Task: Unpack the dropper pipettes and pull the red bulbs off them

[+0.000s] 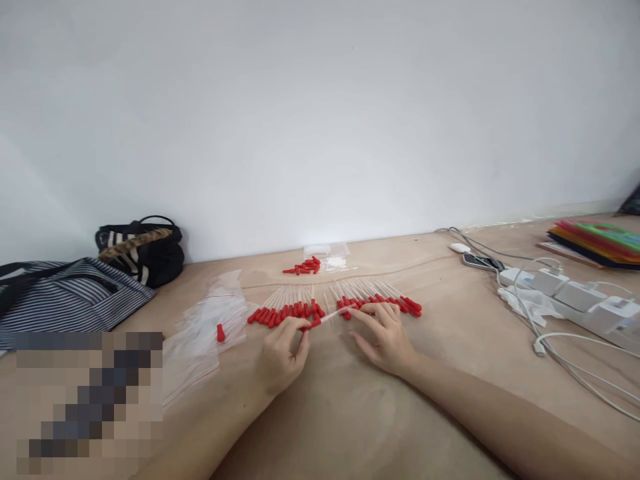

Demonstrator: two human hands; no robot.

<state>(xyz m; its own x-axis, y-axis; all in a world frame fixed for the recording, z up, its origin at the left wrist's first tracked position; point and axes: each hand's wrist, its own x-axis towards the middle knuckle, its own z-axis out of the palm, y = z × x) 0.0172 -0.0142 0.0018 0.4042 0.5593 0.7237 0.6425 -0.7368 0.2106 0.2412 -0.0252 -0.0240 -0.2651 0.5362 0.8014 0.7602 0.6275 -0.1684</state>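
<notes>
One striped bag point(95, 293) lies at the L end of the tan surface point(320, 427); a black bag point(167, 250) w/ a furry brown strip sits just behind, nr the back edge & white wall point(320, 120). Front L corner is pixelated, can't tell what's there. Next, clear plastic bags point(200, 347) overlap in a loose spread, w/ a single red bulb point(221, 333) on top.

Then the L row point(279, 314) of thin pale sticks w/ red bulb ends, bulbs toward the front edge, stick ends toward the back. Behind it, nr the back edge, a small pile of red bulbs point(307, 267), w/ a clear packet point(334, 257) just beside.

L hand point(286, 350), mid-surface in front of that row: thumb & index pinch the red end of one held stick point(327, 317). This runs up to the R, across the gap btwn rows, its far end by the R hand's index tip. R hand point(383, 333): thumb & index apart, fingers loosely bent; can't tell if index touches the stick. R row point(383, 300), same sort of red-ended sticks, fans out just behind it.

Toward the R edge: white chargers point(575, 295) on a power strip, w/ tangled cables point(575, 373). Nr the back R corner, stacked colored folders point(600, 239).
</notes>
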